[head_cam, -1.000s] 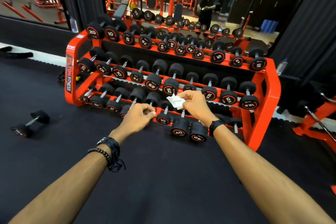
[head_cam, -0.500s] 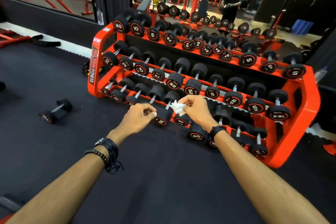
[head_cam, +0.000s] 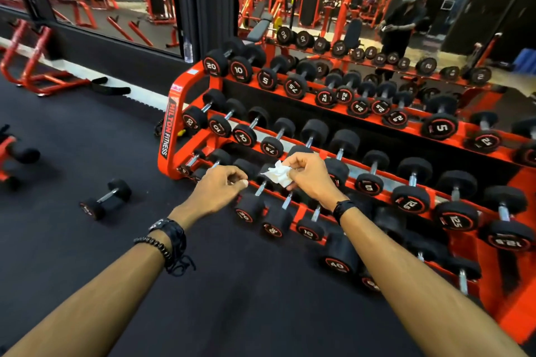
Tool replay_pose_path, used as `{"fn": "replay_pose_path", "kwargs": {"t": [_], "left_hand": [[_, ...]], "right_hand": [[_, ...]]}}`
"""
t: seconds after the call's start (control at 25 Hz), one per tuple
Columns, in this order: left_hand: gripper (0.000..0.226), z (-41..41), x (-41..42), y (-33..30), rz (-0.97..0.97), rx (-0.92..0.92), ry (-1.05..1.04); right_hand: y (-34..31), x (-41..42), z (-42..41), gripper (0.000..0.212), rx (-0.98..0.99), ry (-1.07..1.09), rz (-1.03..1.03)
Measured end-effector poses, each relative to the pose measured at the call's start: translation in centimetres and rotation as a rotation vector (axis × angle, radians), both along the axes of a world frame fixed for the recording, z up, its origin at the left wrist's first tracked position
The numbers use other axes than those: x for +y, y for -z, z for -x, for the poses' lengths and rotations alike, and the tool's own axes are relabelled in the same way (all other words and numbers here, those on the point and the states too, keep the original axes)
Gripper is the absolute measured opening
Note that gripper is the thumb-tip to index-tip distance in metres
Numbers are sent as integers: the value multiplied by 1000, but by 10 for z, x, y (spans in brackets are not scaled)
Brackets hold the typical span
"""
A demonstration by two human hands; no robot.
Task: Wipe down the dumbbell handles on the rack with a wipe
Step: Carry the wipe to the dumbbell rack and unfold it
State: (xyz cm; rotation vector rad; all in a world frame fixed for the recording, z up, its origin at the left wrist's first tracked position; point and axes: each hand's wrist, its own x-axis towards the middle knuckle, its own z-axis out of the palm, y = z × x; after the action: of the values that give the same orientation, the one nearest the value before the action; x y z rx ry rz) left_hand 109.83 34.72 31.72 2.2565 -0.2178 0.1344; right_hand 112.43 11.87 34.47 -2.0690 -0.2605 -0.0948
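A red three-tier rack carries several black dumbbells with steel handles. My right hand pinches a crumpled white wipe, held in the air in front of the rack's lower tiers. My left hand hovers just left of it with the fingers curled in and nothing in them. Under the wipe, bare steel handles of the bottom-row dumbbells show. Neither hand touches a dumbbell.
A loose dumbbell lies on the black rubber floor to the left. A red frame stands at far left. Behind the rack a mirror reflects the gym and a person. A water bottle stands by the mirror's edge.
The view has swung left and moved closer, so the rack has shifted right in frame. Both hands keep the same pose, the right still holding the wipe.
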Motion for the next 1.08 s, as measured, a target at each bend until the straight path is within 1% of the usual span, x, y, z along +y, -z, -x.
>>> {"fn": "replay_pose_path", "kwargs": {"t": [0.12,0.2,0.32,0.48,0.6,0.68,0.8,0.88,0.92,1.04,1.08], "left_hand": [[6,-32,12,-7,22,-32,-56],[6,-49,26,-5,10,-23,-104],[7,-77,61,-2,-30,7,-179],[7,-126,118,1,-10,-12,-260],[7,-180,163,3,-3,-32,-290],[2,-218,191,0,9,-45,-304],[10,-264,224,-13,17,-32,-292],[12,-302,254,-21,-3,-51,-294],[14,-322,267,-24,10,-58,-298],[33,-369,293,-25,6,-39,-295],[33,-383,297,-23,6,-35,-279]], "right_hand": [[-4,5,-51,41,-41,-24,12],[-2,17,-87,40,-56,-56,3],[4,54,-130,30,-34,-123,-72],[9,119,-174,8,-32,-251,-111],[13,168,-226,2,-64,-290,-114],[8,199,-267,8,-69,-302,-82],[-5,229,-325,21,-76,-252,-78],[-13,251,-366,20,-106,-199,-123],[-15,259,-384,19,-104,-169,-145],[-9,281,-429,23,-59,-127,-167],[-5,287,-442,24,-41,-123,-176]]}}
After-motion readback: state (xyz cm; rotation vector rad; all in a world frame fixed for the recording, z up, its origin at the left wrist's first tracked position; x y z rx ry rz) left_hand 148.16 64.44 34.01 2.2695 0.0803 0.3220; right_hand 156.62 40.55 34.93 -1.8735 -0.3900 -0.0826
